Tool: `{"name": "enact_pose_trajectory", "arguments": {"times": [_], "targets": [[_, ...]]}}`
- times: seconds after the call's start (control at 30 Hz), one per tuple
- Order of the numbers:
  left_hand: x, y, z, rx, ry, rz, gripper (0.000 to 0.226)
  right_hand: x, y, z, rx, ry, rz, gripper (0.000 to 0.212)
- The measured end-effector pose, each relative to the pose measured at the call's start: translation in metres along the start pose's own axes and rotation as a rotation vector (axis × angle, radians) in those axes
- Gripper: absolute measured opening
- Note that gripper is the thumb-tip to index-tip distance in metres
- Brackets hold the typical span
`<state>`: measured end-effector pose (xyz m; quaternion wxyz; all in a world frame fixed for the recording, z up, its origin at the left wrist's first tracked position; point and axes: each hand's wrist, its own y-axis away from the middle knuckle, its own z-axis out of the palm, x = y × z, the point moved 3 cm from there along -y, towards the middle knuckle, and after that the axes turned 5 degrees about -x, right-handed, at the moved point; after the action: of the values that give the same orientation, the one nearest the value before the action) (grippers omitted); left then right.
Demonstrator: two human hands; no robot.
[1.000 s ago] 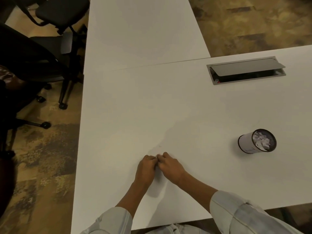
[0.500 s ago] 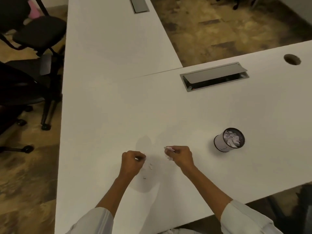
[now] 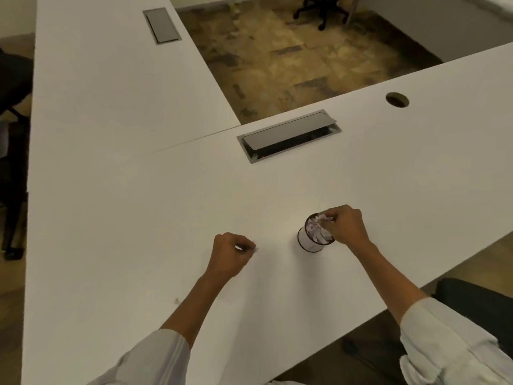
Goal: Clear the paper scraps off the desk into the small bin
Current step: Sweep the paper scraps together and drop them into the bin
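The small white bin with a dark rim stands on the white desk, filled with crumpled paper scraps. My right hand hovers over the bin's mouth, fingers pinching a white scrap just above the pile. My left hand rests on the desk to the left of the bin, fingers curled around small scraps that peek out at the fingertips. One tiny speck lies on the desk near my left forearm.
A grey cable hatch is set into the desk behind the bin, a round cable hole further right, another hatch on the far wing. Black office chairs stand at the left, back and lower right.
My right hand has carried its scrap rightward from the desk's middle to above the bin. My left hand gathered the loose scraps and stayed near its spot. The view shifted.
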<state>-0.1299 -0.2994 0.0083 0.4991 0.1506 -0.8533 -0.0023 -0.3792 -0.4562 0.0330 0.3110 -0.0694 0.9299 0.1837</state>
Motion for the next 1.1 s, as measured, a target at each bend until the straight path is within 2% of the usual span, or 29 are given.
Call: {"name": "enact_pose_trajectory", "arguments": {"times": [0.1,0.2,0.33,0.53,0.67,0.8,0.97,1.1], "targets": [[0.027,-0.016,0.022,-0.043,0.001,0.06,0.003,0.009,-0.007,-0.001,-0.102,0.041,0.05,0.038],[0.048,-0.031,0.044,-0.112,-0.025,0.111,0.008,0.01,-0.011,-0.012,-0.149,0.014,0.078,0.045],[0.077,-0.051,0.071,-0.163,-0.054,0.167,0.001,0.008,-0.014,-0.027,-0.17,-0.077,0.098,0.038],[0.105,-0.078,0.109,-0.181,-0.102,0.171,0.009,0.008,-0.014,-0.039,-0.128,-0.319,0.144,0.028],[0.104,-0.088,0.125,-0.253,-0.238,0.149,0.014,0.01,-0.012,-0.035,-0.155,-0.262,0.121,0.029],[0.101,-0.088,0.124,-0.282,-0.321,0.177,0.026,0.012,-0.012,-0.028,-0.109,-0.14,0.083,0.025],[0.104,-0.085,0.116,-0.305,-0.2,0.217,0.046,0.013,-0.011,-0.027,-0.072,-0.094,0.077,0.024],[0.102,-0.083,0.104,-0.258,-0.067,0.169,0.054,0.014,-0.011,-0.035,0.016,-0.125,0.068,0.02]]}}
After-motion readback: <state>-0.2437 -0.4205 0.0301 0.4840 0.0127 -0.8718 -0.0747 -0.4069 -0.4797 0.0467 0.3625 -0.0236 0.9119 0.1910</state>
